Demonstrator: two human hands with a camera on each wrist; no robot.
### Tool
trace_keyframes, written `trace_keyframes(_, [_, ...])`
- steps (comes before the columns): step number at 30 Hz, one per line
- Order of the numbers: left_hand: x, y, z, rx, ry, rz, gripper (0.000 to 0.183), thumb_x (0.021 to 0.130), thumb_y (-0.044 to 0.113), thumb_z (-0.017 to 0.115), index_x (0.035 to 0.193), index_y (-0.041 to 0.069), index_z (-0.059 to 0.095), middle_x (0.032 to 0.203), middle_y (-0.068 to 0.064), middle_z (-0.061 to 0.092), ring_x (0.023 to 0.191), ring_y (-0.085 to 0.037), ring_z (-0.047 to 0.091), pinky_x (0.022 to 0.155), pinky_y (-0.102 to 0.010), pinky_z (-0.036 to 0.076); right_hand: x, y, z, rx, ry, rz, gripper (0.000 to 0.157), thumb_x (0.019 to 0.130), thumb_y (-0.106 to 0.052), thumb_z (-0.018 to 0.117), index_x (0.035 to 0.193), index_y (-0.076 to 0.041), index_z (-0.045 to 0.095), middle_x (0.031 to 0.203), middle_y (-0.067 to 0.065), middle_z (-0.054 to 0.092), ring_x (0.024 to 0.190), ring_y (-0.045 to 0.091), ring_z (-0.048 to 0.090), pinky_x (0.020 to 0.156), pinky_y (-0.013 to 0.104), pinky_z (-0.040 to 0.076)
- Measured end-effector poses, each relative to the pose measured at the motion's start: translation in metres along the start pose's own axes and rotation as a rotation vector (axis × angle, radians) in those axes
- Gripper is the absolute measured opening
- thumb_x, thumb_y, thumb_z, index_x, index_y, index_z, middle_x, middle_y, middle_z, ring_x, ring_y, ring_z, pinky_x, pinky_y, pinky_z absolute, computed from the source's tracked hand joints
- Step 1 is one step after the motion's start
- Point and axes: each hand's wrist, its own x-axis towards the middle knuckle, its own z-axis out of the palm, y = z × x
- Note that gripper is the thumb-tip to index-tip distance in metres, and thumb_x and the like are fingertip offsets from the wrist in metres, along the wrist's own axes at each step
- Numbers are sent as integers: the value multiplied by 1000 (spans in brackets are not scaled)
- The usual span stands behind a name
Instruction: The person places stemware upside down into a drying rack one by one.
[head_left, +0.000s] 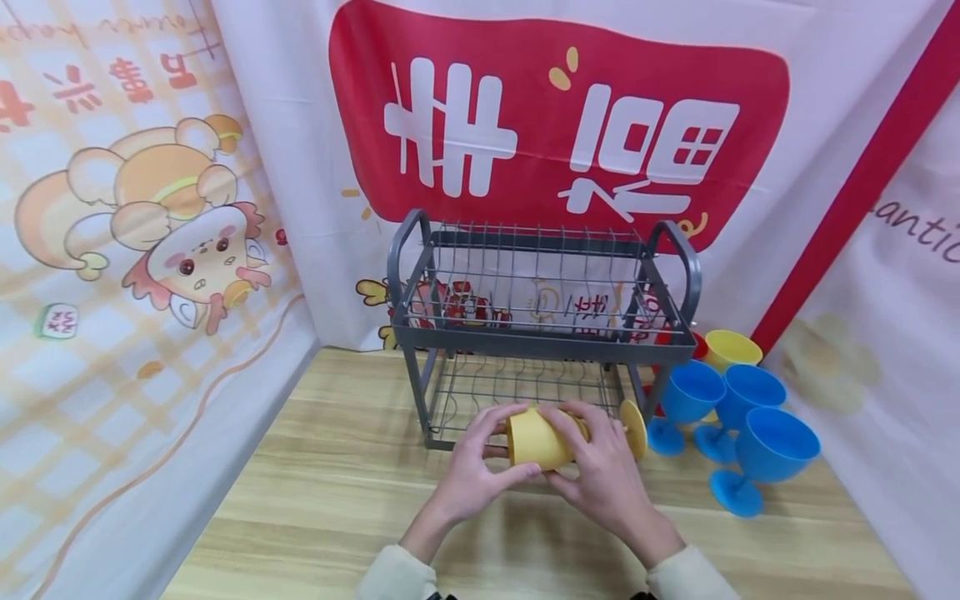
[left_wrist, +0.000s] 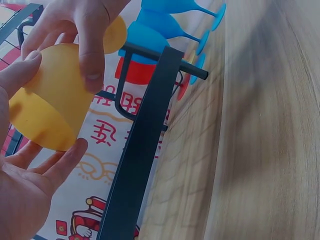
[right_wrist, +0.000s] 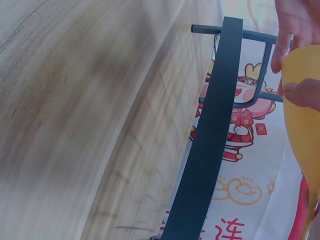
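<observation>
A yellow plastic goblet lies sideways in the air in front of the rack, mouth to the left and its round foot to the right. My left hand grips the bowl at the rim, thumb below and fingers over the top. The right hand holds the bowl nearer the stem, its fingers covering most of that stem. In the left wrist view, thumbs and fingertips of both hands press the goblet's bowl. From the right wrist, only part of the goblet shows at the frame's edge.
A dark grey two-tier dish rack stands behind the hands on the wooden table. To its right stand three blue goblets, with another yellow goblet and red ones behind them. Printed cloth hangs around the table.
</observation>
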Motion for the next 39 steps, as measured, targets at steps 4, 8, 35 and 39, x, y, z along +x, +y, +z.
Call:
trace_keyframes(4, [1, 0, 0, -6, 25, -14, 76, 84, 29, 91, 151, 35, 54, 151, 2, 54, 129, -28, 60, 98, -30, 60, -1, 0, 0, -11, 10, -1, 100, 64, -33, 105, 151, -30, 55, 145, 12, 58, 131, 33, 55, 100, 55, 51])
trace_keyframes(8, [2, 1, 0, -5, 80, -54, 74, 85, 30, 90, 149, 40, 54, 148, 0, 53, 125, -29, 62, 94, -34, 63, -9, 1, 0, 3, 76, 15, 93, 69, -35, 101, 150, -21, 58, 148, 12, 59, 132, 34, 55, 105, 57, 49])
trace_keyframes(35, [3, -8, 27, -88, 22, -59, 82, 80, 27, 94, 150, 34, 51, 144, -5, 56, 123, -27, 65, 99, -28, 60, -21, -2, 8, 1158, -90, 956, 66, 101, -24, 72, 158, -14, 40, 148, 15, 59, 119, 11, 66, 98, 22, 58])
trace_keyframes(39, [1, -14, 26, 45, 5, -73, 89, 75, 36, 96, 151, 32, 51, 142, 1, 62, 119, -19, 65, 100, -33, 59, -23, -1, 8, 1124, -93, 913, 77, 96, -20, 78, 160, -18, 35, 153, 18, 57, 132, 22, 63, 101, 20, 56])
